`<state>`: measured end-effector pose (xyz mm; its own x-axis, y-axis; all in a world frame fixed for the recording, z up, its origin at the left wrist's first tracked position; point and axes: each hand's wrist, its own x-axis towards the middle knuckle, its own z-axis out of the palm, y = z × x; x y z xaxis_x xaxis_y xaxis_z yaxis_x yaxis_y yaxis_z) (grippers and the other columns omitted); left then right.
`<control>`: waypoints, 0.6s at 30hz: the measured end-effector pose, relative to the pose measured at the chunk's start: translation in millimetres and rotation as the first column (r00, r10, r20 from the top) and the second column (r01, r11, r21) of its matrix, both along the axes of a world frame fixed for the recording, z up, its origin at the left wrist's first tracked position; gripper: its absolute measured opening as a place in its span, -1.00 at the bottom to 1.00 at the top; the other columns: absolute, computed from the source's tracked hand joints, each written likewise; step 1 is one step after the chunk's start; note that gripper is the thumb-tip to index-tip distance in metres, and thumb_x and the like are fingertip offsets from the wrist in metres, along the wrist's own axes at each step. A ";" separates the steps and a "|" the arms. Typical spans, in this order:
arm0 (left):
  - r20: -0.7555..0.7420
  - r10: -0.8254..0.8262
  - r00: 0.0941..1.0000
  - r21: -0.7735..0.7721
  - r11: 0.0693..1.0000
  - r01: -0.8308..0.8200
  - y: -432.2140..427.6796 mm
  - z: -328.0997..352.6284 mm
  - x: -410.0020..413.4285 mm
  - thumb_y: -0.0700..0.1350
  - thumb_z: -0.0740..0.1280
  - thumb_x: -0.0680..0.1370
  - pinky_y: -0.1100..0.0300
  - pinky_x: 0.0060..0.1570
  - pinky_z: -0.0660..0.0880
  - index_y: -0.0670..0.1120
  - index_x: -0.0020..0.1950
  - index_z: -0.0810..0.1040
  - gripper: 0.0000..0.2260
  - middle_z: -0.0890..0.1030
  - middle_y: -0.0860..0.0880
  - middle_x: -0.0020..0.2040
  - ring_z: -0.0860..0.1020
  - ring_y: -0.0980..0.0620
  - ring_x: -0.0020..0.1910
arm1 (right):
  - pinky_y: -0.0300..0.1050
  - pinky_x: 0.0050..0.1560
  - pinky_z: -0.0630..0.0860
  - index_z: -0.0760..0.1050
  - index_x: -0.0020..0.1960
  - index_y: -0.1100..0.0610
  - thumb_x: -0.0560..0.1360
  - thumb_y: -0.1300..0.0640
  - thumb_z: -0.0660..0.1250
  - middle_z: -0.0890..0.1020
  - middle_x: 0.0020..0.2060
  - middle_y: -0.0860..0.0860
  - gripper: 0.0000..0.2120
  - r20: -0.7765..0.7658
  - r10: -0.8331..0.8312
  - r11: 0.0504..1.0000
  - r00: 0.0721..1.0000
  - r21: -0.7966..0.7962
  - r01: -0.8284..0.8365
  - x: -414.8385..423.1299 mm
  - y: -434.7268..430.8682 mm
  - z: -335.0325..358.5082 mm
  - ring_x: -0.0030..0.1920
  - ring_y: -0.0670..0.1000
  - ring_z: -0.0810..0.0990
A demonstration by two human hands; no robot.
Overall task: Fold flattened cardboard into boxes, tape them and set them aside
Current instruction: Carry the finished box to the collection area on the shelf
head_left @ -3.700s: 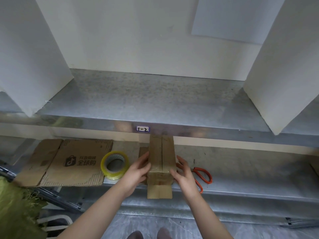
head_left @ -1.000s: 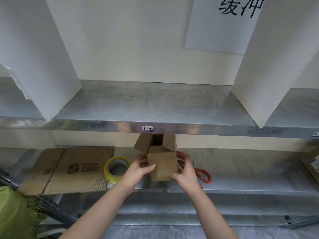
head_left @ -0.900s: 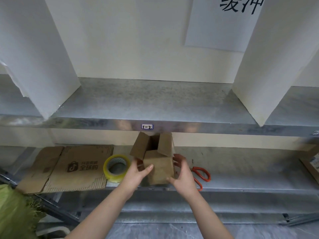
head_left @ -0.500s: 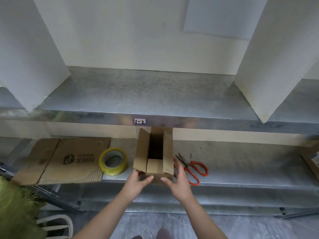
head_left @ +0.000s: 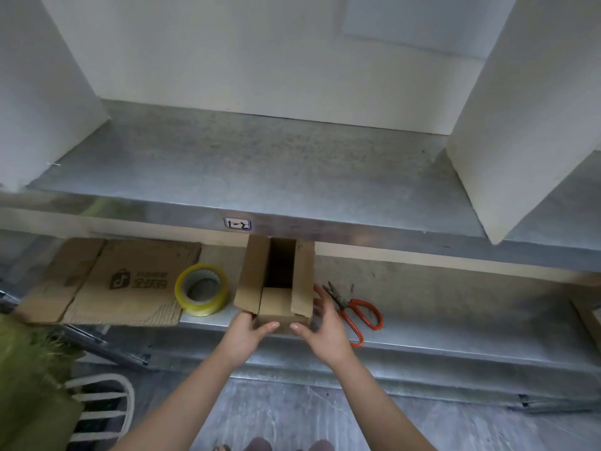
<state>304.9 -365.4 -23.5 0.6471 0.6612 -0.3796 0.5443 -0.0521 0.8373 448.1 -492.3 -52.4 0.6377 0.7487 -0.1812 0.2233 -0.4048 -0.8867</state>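
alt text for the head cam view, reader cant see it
The left hand and right hand hold a small cardboard box with open flaps at the front edge of a metal shelf. A tape roll and flattened cardboard lie to its left, orange scissors to its right.

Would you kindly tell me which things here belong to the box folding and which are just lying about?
For the job: open box, gripped by left hand and right hand; flattened cardboard; tape roll; scissors.
Lying about: green bundle; white wire frame; white boards on the upper shelf.
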 end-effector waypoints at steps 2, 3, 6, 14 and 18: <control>-0.025 0.012 1.000 0.033 0.999 -0.012 -4.7 -2.4 -1.6 -0.06 0.45 0.49 0.45 -0.22 0.41 -0.05 -0.11 0.56 -0.89 0.62 0.09 -0.21 0.58 0.26 -0.17 | -0.03 0.30 0.48 0.10 0.42 -0.24 0.29 0.02 0.58 0.47 0.29 -0.18 -0.11 -0.018 -0.006 1.000 1.000 -0.002 0.006 0.0 -3.5 -2.4 0.29 -0.15 0.48; -0.037 0.025 0.999 0.044 0.999 -0.024 -6.1 -4.5 -3.3 -0.04 0.44 0.49 0.43 -0.24 0.41 -0.07 -0.10 0.56 -0.87 0.62 0.08 -0.20 0.58 0.25 -0.17 | -0.05 0.30 0.48 0.10 0.43 -0.23 0.27 0.00 0.59 0.46 0.32 -0.17 -0.09 -0.025 0.012 1.000 1.000 -0.002 -0.012 -0.6 -5.4 -2.5 0.31 -0.14 0.47; -0.075 0.062 0.995 0.055 0.997 -0.058 -4.4 -11.3 -10.6 0.06 0.43 0.48 0.21 -0.08 0.54 -0.10 -0.03 0.57 -0.75 0.65 0.02 -0.12 0.60 0.14 -0.09 | -0.09 0.38 0.38 0.08 0.52 -0.12 0.24 -0.06 0.61 0.33 0.43 -0.15 0.02 0.013 0.089 0.995 0.996 -0.043 -0.088 -2.8 -11.3 -0.2 0.42 -0.12 0.32; -0.081 0.036 0.996 0.084 0.996 -0.029 -4.7 17.4 -23.3 0.02 0.35 0.55 0.19 -0.08 0.40 -0.07 -0.07 0.39 -0.79 0.51 -0.01 -0.08 0.50 0.06 -0.05 | -0.02 0.49 0.17 0.19 0.52 0.01 0.36 0.14 0.38 0.33 0.43 0.05 -0.24 0.438 0.088 0.970 0.895 -0.241 0.023 -5.8 -41.9 21.8 0.47 0.12 0.22; -0.036 -0.045 0.998 0.114 0.992 0.049 -7.3 37.0 -32.7 0.00 0.34 0.56 0.18 -0.14 0.36 -0.07 -0.13 0.33 -0.77 0.46 0.00 -0.15 0.47 0.02 -0.09 | 0.16 0.48 0.15 0.24 0.49 0.01 0.35 -0.01 0.34 0.36 0.41 0.07 -0.27 0.576 0.043 0.950 0.817 -0.276 0.144 -17.6 -54.7 44.4 0.46 0.21 0.23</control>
<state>272.2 -372.7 13.5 0.6669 0.6708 -0.3245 0.5663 -0.1732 0.8058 430.5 -547.0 -8.0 0.7300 0.6832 0.0209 0.6195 -0.6484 -0.4424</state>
